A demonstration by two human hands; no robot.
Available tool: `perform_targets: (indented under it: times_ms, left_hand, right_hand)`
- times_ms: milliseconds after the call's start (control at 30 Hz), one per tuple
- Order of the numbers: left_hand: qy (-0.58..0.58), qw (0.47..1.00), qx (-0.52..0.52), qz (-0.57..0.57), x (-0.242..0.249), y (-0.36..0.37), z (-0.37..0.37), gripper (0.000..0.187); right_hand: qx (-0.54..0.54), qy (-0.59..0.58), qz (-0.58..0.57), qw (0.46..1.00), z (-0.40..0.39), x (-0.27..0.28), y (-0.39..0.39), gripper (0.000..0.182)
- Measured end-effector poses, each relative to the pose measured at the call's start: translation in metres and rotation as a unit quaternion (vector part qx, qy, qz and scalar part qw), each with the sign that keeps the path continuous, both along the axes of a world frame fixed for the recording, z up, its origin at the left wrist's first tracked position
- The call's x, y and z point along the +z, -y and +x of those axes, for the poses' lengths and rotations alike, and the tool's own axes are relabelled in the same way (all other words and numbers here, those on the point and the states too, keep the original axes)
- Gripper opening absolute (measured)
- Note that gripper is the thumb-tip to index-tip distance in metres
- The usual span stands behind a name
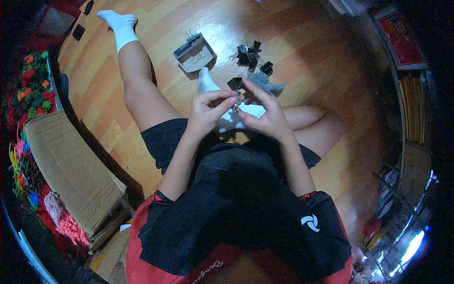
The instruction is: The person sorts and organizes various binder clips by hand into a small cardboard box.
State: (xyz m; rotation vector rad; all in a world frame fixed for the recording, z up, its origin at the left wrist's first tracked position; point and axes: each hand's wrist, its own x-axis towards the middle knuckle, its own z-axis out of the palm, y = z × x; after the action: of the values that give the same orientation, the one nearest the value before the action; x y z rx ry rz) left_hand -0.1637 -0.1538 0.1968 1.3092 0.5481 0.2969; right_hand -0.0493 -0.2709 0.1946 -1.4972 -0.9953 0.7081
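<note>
A black binder clip point(234, 84) with metal handles is held between both hands, above the lap. My left hand point(208, 111) pinches its metal handle from the left side. My right hand point(267, 111) has its fingers closed round the clip from the right. Beyond the hands, a pile of black binder clips point(248, 56) lies on the wooden floor. Just below that pile is a grey fuzzy cloth point(266, 84). To the left stands an open box point(195, 54) with a binder clip on its far edge.
A cardboard box point(71, 161) and colourful yarn-like bundles point(35, 99) line the left side. My outstretched leg point(135, 66) with a white sock crosses the floor point(165, 21). At the right are a shelf with stacked items point(411, 109) and a red packet point(402, 40).
</note>
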Motion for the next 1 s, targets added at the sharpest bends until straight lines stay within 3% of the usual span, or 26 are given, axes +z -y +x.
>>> perform_targets:
  times_ms: [200, 467, 700, 767, 900, 967, 1000]
  left_hand:
    - [0.008, 1.0, -0.006, -0.006, -0.007, 0.002, -0.002, 0.019]
    - [-0.047, 0.991, -0.032, 0.12, -0.005, 0.001, 0.006, 0.013]
    - [-0.08, 0.989, -0.08, 0.093, -0.007, -0.001, 0.005, 0.011]
    - [-0.04, 0.994, -0.093, -0.047, -0.005, -0.005, 0.003, 0.014]
    - [-0.034, 0.986, -0.082, -0.139, -0.007, -0.012, -0.001, 0.013]
    - [-0.024, 0.948, -0.048, -0.315, -0.004, -0.017, -0.003, 0.012]
    - [-0.014, 0.943, -0.037, -0.33, -0.003, -0.019, -0.006, 0.016]
  right_hand:
    - [0.013, 0.059, -0.031, 0.998, -0.001, 0.008, 0.003, 0.063]
    - [-0.003, 0.076, -0.071, 0.995, -0.008, 0.002, 0.001, 0.061]
    - [-0.005, 0.168, -0.093, 0.981, -0.005, -0.006, 0.006, 0.051]
    - [-0.003, 0.194, -0.076, 0.978, -0.002, -0.005, 0.008, 0.049]
    - [0.022, 0.239, -0.076, 0.968, 0.003, 0.004, 0.008, 0.043]
    - [0.021, 0.26, -0.051, 0.964, 0.005, 0.002, 0.006, 0.039]
    - [0.019, 0.252, -0.061, 0.966, 0.006, 0.002, 0.007, 0.037]
